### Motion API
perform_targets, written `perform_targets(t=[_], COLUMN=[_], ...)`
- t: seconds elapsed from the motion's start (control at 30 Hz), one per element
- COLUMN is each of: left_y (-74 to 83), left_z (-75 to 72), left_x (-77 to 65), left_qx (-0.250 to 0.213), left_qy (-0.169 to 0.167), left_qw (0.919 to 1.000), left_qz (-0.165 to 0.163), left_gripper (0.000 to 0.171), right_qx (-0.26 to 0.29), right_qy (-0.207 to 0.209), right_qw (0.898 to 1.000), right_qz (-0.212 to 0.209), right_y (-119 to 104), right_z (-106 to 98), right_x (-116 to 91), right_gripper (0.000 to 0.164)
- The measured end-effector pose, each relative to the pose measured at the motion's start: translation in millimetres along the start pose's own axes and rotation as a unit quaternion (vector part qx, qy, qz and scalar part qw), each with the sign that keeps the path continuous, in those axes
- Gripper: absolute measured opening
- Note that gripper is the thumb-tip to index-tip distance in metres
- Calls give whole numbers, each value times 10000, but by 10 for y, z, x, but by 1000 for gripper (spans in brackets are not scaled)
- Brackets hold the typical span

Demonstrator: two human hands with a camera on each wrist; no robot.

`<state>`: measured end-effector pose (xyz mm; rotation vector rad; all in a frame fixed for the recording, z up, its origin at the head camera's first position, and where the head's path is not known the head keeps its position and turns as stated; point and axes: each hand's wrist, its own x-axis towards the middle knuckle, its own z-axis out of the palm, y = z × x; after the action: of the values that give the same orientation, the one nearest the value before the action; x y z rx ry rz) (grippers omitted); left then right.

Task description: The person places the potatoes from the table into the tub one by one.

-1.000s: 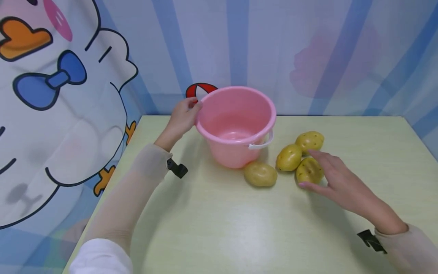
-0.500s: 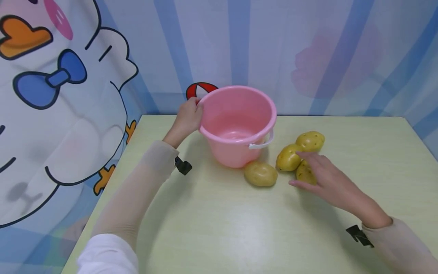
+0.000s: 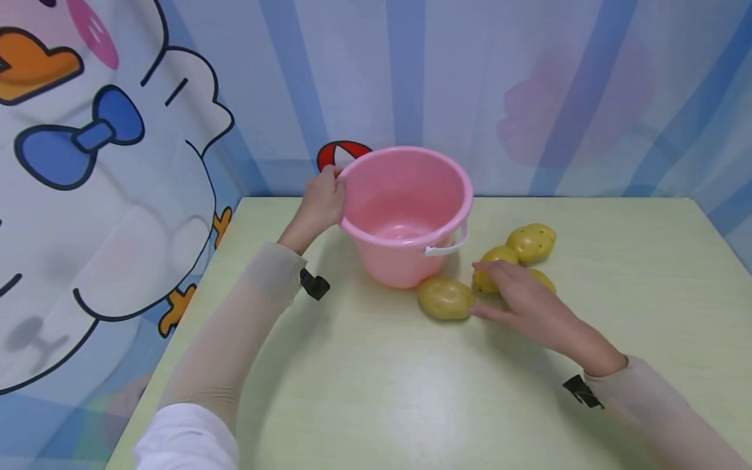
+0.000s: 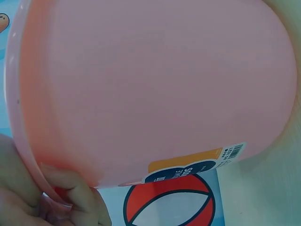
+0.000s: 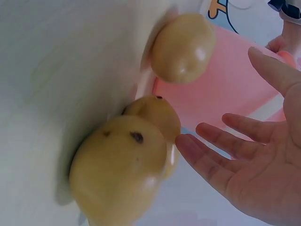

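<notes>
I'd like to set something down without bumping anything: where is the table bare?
The table is bare in front of the pink bucket, between the two sleeves, and right of the potatoes, out to the table's right edge. Crowded: right of the bucket, where four potatoes lie near the right hand, and where the left hand grips it.
</notes>
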<state>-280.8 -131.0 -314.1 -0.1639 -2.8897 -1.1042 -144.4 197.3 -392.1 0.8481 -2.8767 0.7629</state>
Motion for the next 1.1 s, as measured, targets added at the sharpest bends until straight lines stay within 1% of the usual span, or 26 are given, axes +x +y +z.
perform_targets(t=[0.1,0.3,0.4,0.5,0.63,0.83,0.93,1.1], left_y=[-1,2,4,5,-5,-34,-41,-32], left_z=[13,9,12,18,30,43,52,38], left_x=[12,18,19,15,15,2,-3,14], left_qx=[-28,-67,-67,-58,-50,-63,-30,-48], left_qy=[27,97,119,97,86,45,51,106], left_qw=[10000,9999,9999,9999,9999,9998,9999,9999], left_qz=[-34,15,34,-28,-81,-156,-153,-61], left_gripper=[40,40,40,40,40,40,40,40], right_qx=[-107,-370,-336,-291,-209,-304,-336,-407], right_qy=[-49,96,37,-20,14,138,203,187], right_qw=[9999,9989,9991,9992,9988,9961,9948,9944], right_qz=[-32,-266,-256,-284,-437,-813,-943,-961], right_y=[-19,-74,-96,-112,-111,-102,-112,-117], right_z=[65,142,170,209,284,409,433,421], right_x=[53,113,143,174,210,246,259,300], right_gripper=[66,67,67,66,64,63,61,63])
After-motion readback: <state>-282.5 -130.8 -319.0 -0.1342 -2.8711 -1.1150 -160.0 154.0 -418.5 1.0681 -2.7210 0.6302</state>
